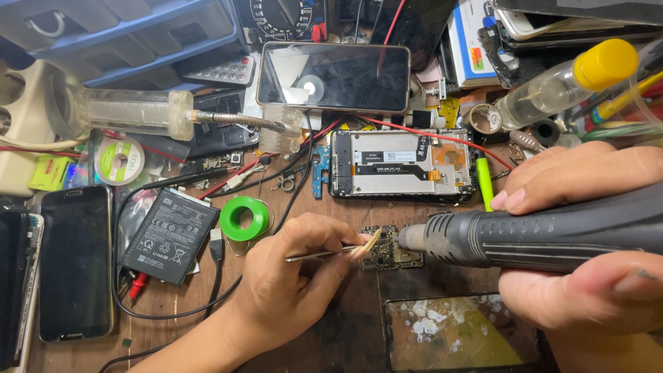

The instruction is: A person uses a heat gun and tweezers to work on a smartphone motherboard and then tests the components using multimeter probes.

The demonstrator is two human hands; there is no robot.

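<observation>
1. Left hand (290,283), lower centre, pinches tweezers (324,253) tight, their tips on the small board (389,247) lying on the tabletop (324,338).
2. Right hand (587,242), at right, wraps closed around the dark hot-air gun (539,238), nozzle just beside the board.
3. Above the board: an opened phone (400,166).
4. Left of it: green wire spool (245,217), black battery (169,235).

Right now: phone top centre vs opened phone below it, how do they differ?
The intact phone shows a dark glass screen; the opened phone shows a bare metal frame, flex cable and connectors. A red wire crosses only the opened one. Both lie flat, lengthwise across the bench, untouched by either hand.
</observation>
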